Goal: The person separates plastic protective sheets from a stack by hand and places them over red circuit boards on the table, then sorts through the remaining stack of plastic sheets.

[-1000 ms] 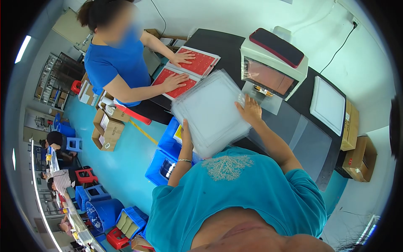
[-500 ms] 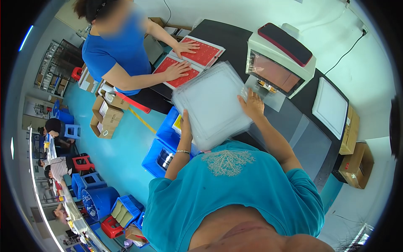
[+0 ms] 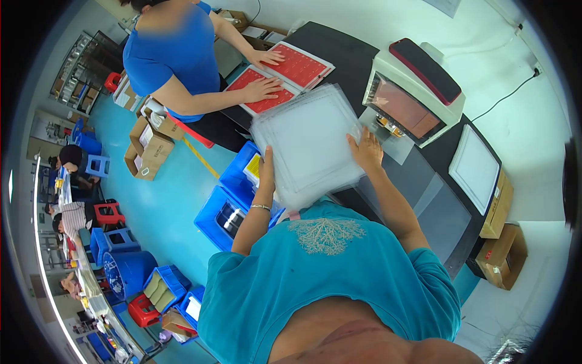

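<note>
Steadying a stack of translucent sheets (image 3: 309,145) between both palms, the wearer had it in front of the body, overlapping the tabletop (image 3: 342,43). The right hand (image 3: 367,155) lay on its right margin, fingers slightly apart, thumb spread inward; the left hand (image 3: 265,173) met the left side, though how its fingers closed below could not be told. The stack looked smooth, likely slippery between layers, each sheet light and bendy, the whole somewhat heavier; opposite edges seemed the sound place to hold it, keeping layers from sliding. Nearly square, it showed no clear long axis. Its far edge slanted, the right end farther out, towards red panels (image 3: 300,64) beyond the fingers.
</note>
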The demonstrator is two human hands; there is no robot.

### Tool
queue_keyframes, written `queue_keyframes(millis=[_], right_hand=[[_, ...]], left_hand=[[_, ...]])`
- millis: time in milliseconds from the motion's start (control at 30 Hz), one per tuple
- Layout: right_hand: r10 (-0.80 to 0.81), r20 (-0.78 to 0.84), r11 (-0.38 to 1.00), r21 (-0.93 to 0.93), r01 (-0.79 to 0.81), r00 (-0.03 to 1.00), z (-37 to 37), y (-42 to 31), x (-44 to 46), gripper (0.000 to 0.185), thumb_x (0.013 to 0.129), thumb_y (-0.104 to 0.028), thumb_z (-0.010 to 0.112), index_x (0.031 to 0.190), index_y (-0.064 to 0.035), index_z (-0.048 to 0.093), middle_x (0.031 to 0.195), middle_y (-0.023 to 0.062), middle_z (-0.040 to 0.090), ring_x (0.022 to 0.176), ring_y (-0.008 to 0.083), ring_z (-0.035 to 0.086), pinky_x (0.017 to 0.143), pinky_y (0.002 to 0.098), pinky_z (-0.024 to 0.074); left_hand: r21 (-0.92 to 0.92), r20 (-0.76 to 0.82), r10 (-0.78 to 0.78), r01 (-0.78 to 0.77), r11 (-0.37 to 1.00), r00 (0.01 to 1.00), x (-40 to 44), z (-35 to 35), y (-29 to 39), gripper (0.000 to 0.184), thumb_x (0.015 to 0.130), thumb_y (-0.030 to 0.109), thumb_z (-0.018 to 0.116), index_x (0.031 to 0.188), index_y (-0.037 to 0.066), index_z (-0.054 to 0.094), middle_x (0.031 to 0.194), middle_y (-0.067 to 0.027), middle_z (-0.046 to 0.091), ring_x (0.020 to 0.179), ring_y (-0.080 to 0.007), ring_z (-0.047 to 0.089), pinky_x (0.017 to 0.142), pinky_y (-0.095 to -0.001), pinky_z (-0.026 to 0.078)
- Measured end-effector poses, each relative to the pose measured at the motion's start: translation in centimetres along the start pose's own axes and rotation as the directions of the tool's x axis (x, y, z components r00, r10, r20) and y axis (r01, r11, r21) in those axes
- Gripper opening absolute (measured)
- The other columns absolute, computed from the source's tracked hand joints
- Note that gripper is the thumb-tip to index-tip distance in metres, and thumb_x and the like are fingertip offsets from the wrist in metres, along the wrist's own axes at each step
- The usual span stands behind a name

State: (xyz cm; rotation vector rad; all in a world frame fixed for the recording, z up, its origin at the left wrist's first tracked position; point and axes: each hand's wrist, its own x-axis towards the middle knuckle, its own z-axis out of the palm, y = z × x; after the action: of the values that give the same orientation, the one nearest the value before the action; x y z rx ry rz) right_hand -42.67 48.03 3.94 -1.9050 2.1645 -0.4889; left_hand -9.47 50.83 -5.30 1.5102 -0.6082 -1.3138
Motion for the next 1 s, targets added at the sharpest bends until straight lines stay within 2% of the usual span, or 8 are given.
queue_keyframes(millis=[100, 200, 500, 600, 700, 800, 900, 1000], right_hand=[[-0.009, -0.010, 1.000, 0.002, 0.009, 1.000, 0.4, 0.2, 0.1, 0.079, 0.090, -0.062, 0.048, 0.137, 0.0007, 0.040, 0.119, 0.0233, 0.058, 0.110, 0.0383, 0.058, 0.091, 0.0481, 0.0483], [-0.020, -0.031, 1.000, 0.001, 0.020, 0.999, 0.5, 0.3, 0.0, 0.079, 0.090, -0.062, 0.049, 0.137, 0.0010, 0.040, 0.118, 0.0235, 0.058, 0.110, 0.0390, 0.058, 0.090, 0.0485, 0.0484], [-0.028, -0.060, 1.000, -0.005, 0.028, 0.998, 0.3, 0.0, -0.3, 0.078, 0.089, -0.060, 0.051, 0.136, 0.0014, 0.042, 0.115, 0.0233, 0.060, 0.107, 0.0397, 0.059, 0.088, 0.0500, 0.0486], [-0.027, -0.057, 1.000, 0.007, 0.028, 0.998, 0.5, 0.1, -0.2, 0.077, 0.089, -0.060, 0.051, 0.136, 0.0010, 0.042, 0.116, 0.0236, 0.059, 0.108, 0.0401, 0.058, 0.088, 0.0501, 0.0484], [-0.060, -0.105, 0.998, -0.010, 0.059, 0.993, 0.6, 0.2, -0.1, 0.077, 0.089, -0.059, 0.051, 0.137, 0.0009, 0.041, 0.116, 0.0239, 0.059, 0.109, 0.0403, 0.058, 0.089, 0.0504, 0.0479], [-0.026, -0.051, 0.998, 0.051, 0.029, 0.998, 0.2, -0.1, -0.4, 0.077, 0.089, -0.058, 0.052, 0.137, 0.0010, 0.041, 0.117, 0.0243, 0.059, 0.110, 0.0405, 0.057, 0.090, 0.0498, 0.0476], [-0.056, -0.086, 0.998, 0.006, 0.056, 0.995, 0.9, 0.5, 0.0, 0.078, 0.089, -0.058, 0.053, 0.137, 0.0020, 0.040, 0.116, 0.0248, 0.058, 0.109, 0.0409, 0.057, 0.091, 0.0494, 0.0475], [-0.069, -0.083, 0.998, 0.008, 0.070, 0.994, 0.7, 0.3, -0.1, 0.077, 0.090, -0.056, 0.054, 0.137, 0.0029, 0.040, 0.116, 0.0252, 0.058, 0.108, 0.0416, 0.057, 0.090, 0.0497, 0.0476]], left_hand=[[-0.070, -0.001, -0.012, 0.012, 0.997, 1.000, -4.1, 2.1, 4.1, 0.081, 0.089, 0.059, 0.056, 0.139, -0.003, 0.043, 0.131, -0.0171, 0.056, 0.116, -0.0270, 0.057, 0.100, -0.0342, 0.045], [0.024, 0.017, 0.026, -0.027, 0.999, 1.000, -2.1, 0.9, 2.3, 0.106, 0.084, 0.067, 0.056, 0.141, -0.017, 0.026, 0.138, -0.0301, 0.044, 0.124, -0.0345, 0.051, 0.103, -0.0373, 0.042], [0.002, 0.017, 0.010, -0.010, 1.000, 1.000, -3.7, 1.5, 3.9, 0.100, 0.084, 0.066, 0.057, 0.139, -0.014, 0.032, 0.131, -0.0269, 0.052, 0.118, -0.0328, 0.056, 0.100, -0.0372, 0.046], [0.040, -0.041, 0.024, -0.022, 0.999, 0.999, -2.4, 0.9, 2.4, 0.100, 0.083, 0.065, 0.059, 0.140, -0.013, 0.032, 0.130, -0.0268, 0.053, 0.117, -0.0332, 0.057, 0.099, -0.0375, 0.046], [0.040, 0.015, 0.071, -0.072, 0.997, 0.997, -0.8, 0.5, 1.5, 0.105, 0.082, 0.068, 0.058, 0.142, -0.013, 0.029, 0.133, -0.0278, 0.050, 0.118, -0.0338, 0.056, 0.099, -0.0383, 0.046], [0.077, -0.070, 0.012, -0.007, 0.997, 0.997, -1.7, 0.6, 1.4, 0.110, 0.080, 0.071, 0.058, 0.143, -0.013, 0.025, 0.139, -0.0294, 0.044, 0.123, -0.0337, 0.053, 0.101, -0.0388, 0.045], [0.055, -0.004, -0.004, 0.005, 0.998, 1.000, -3.0, 1.2, 3.3, 0.115, 0.078, 0.074, 0.057, 0.146, -0.012, 0.021, 0.144, -0.0303, 0.037, 0.129, -0.0343, 0.047, 0.105, -0.0395, 0.041], [0.054, -0.036, -0.073, 0.075, 0.996, 0.997, -0.7, 0.3, 0.3, 0.113, 0.080, 0.073, 0.056, 0.147, -0.010, 0.019, 0.148, -0.0302, 0.032, 0.135, -0.0347, 0.040, 0.109, -0.0400, 0.036]])
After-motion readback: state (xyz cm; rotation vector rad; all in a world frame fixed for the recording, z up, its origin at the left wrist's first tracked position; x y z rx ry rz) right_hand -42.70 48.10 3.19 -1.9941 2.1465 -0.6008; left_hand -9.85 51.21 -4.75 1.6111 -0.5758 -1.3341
